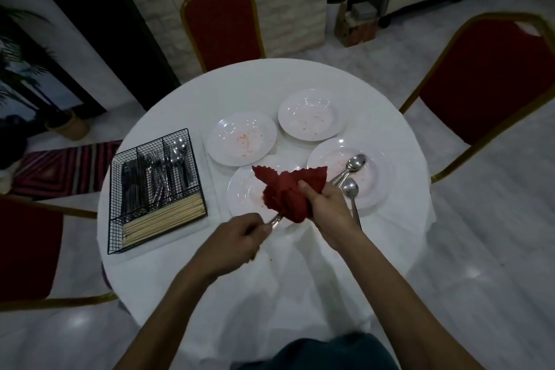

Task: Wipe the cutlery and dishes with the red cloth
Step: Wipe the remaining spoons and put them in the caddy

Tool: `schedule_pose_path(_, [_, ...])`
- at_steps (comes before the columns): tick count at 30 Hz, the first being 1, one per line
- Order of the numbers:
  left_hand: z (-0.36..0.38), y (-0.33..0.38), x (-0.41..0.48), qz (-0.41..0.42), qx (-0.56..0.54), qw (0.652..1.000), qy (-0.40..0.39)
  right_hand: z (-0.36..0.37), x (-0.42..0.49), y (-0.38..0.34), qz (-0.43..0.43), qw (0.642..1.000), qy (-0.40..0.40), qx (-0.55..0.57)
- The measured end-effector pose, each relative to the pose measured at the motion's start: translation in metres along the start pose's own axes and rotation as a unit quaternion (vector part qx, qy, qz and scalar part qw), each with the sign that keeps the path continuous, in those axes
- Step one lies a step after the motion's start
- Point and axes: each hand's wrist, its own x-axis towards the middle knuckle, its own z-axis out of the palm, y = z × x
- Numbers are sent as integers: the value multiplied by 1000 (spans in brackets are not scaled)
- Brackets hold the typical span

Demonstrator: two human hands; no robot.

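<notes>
My right hand (pixel 327 209) grips the red cloth (pixel 286 189), bunched around one end of a piece of cutlery. My left hand (pixel 237 239) holds the metal handle (pixel 274 219) of that piece; its other end is hidden inside the cloth. Both hands hover over the nearest white plate (pixel 243 192). Two spoons (pixel 353 173) rest on the right plate (pixel 375 177). Two more white plates, the left one (pixel 241 138) and the far one (pixel 309 114), show orange-red smears.
A black wire caddy (pixel 156 186) with cutlery and wooden chopsticks stands on the left of the round white-clothed table (pixel 300 264). Red chairs with gold frames stand at the far side (pixel 222 24), the right (pixel 486 81) and the left (pixel 27 249).
</notes>
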Motion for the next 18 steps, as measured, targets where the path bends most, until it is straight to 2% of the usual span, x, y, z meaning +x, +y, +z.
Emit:
schedule_pose_path(4, [-34,-13,5,15,62,997,36,-9,-1,-1,-25,993,-44,-107])
schedule_pose_path(6, [-51,-17,8,21,79,995,56,-17,-7,-12,-31,976,-118,-183])
schedule_pose_path(8, [-64,-20,11,26,80,994,67,-25,-11,-23,-12,928,-206,-310])
schedule_pose_path(10, [-68,-19,14,37,88,993,70,-25,-13,-33,6,853,-273,-445])
schedule_pose_path(12, [-63,-16,17,53,100,990,82,-21,-12,-36,-3,764,-305,-569])
schedule_pose_path(13, [-60,-14,17,60,102,989,92,-20,-11,-37,-20,735,-303,-607])
schedule_pose_path(14, [-56,-14,16,63,95,989,98,-21,-10,-36,-51,731,-284,-619])
schedule_pose_path(15, [-53,-14,15,65,79,990,96,-23,-9,-37,-88,760,-248,-595])
schedule_pose_path(16, [-50,-16,13,65,56,993,85,-27,-6,-38,-112,817,-201,-528])
schedule_pose_path(18, [-39,-18,7,65,-5,997,41,-30,-4,-41,-115,937,-130,-305])
